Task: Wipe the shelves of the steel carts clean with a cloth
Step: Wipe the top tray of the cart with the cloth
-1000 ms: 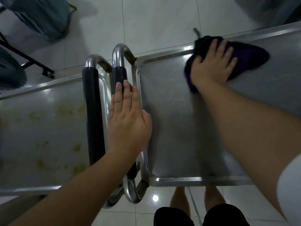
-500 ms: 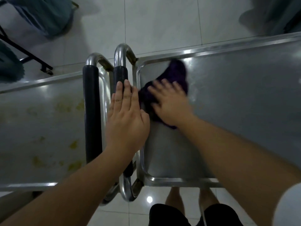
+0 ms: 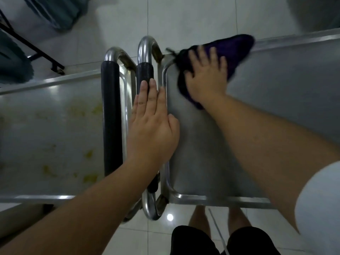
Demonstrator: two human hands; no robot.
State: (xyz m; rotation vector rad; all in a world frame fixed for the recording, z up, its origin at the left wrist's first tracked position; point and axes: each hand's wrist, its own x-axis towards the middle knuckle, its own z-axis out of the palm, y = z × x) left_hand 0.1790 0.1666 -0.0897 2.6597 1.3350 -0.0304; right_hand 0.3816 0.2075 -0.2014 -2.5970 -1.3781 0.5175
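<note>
Under the flat right hand [image 3: 207, 78], a purple cloth [image 3: 237, 50] at the shelf [image 3: 276, 100] corner; left hand [image 3: 152, 126] flat on the handle [image 3: 145, 72].

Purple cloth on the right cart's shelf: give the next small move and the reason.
Probably sweep the purple cloth toward the body along the right cart's shelf. The right hand presses it flat at the far left corner, while the near part lies uncovered.

I see two stainless-steel cart shelves: the right shelf [image 3: 266, 116] bears a dark purple cloth [image 3: 237, 50] at its far corner; the left shelf [image 3: 46, 129], beside it, carries yellow stains [image 3: 88, 178].
</note>
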